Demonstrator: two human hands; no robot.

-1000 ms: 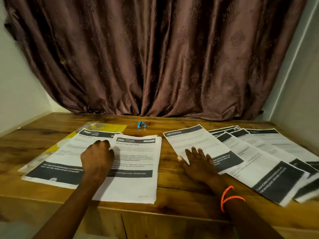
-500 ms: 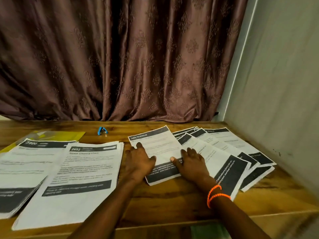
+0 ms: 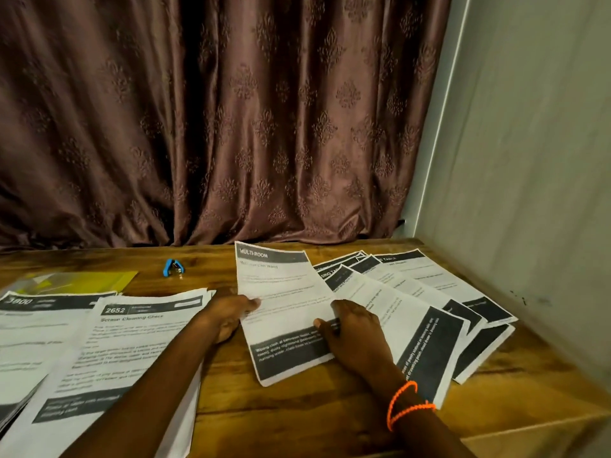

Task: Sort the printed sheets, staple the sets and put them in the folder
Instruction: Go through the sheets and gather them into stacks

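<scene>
A printed sheet headed MULTI-ROOM (image 3: 281,292) lies on the wooden table, its far end lifted a little. My left hand (image 3: 228,315) pinches its left edge, thumb on top. My right hand (image 3: 355,335) rests on its right side, fingers lying over the paper. Several more printed sheets (image 3: 429,299) fan out to the right, partly under it. Two piles lie at the left, one headed 2652 (image 3: 132,342) and one headed 3800 (image 3: 29,332). A yellow folder (image 3: 96,280) lies behind the piles. A small blue stapler (image 3: 172,267) sits near the curtain.
A brown patterned curtain (image 3: 215,127) hangs along the back of the table. A pale wall (image 3: 529,160) closes the right side. The table's front edge (image 3: 529,434) runs below my right wrist, which wears an orange band (image 3: 405,404).
My left hand left the left piles and came to the MULTI-ROOM sheet, now pinching its left edge. The sheet's far end has risen and turned. The view swung right.
</scene>
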